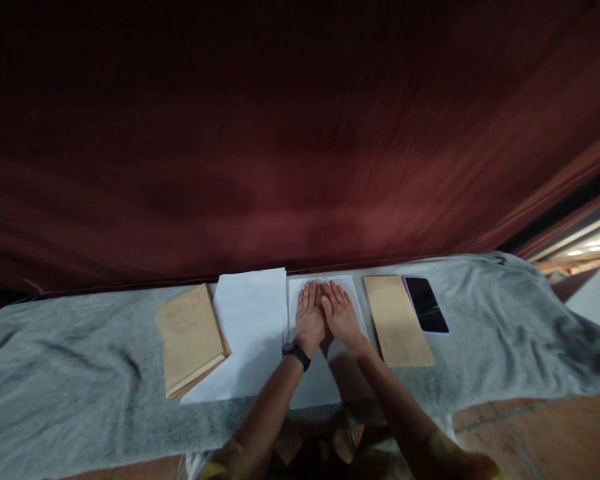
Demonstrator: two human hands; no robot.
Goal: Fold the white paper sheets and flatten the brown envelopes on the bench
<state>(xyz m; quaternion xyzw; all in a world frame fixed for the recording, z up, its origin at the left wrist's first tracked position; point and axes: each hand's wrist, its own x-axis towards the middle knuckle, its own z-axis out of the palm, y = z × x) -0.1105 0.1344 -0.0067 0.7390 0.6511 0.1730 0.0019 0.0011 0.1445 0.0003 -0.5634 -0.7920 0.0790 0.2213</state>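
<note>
Side by side, my left hand [310, 325] and my right hand [342, 319] rest over a white sheet of paper [307, 387], fingers stretched out and pointing away from me. Neither hand holds anything. My left wrist wears a black watch [297, 355]. Directly left of the sheet is a stack of white paper [253, 320]. A pile of brown envelopes [187, 333] overlaps that stack's left side. To the right of my hands lies a brown envelope or a small stack of them [397, 320].
A phone [426, 305] with a dark screen lies beside the right-hand envelope. Grey cloth [95, 373] covers the long, narrow table. Behind it hangs a dark red curtain [300, 167]. Brown floor tiles [555, 427] show at the lower right.
</note>
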